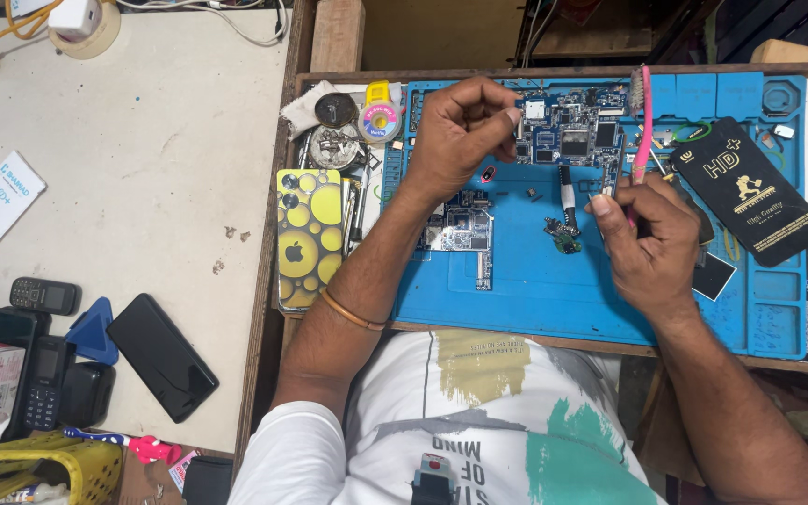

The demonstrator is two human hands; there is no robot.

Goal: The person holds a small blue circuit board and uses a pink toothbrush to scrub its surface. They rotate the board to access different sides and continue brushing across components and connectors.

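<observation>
Circuit board (568, 131), blue, lies at upper centre of frame on the blue repair mat (535, 290). Right hand (649, 245), centre right, fingers closed around a pink-handled brush (642, 122); handle runs upward, bristle head near top edge of the mat, just right of the board. Left hand (465, 131), upper centre, fingers curled in with thumb and forefinger pressed together at the board's left edge; whether they pinch anything cannot be told. Orange band (353, 310) on left forearm.

Second, smaller board (465, 234) lies on the mat below the left wrist. Small loose component (563, 238) between the two hands.

Black packet (745, 187) on the mat, right. Yellow-spotted phone case (309, 234) just left of the mat. Solder wick spool (381, 120) above it. Black smartphone (161, 355) face down on the counter (142, 140), lower left; keypad phone (44, 295) beside it.
</observation>
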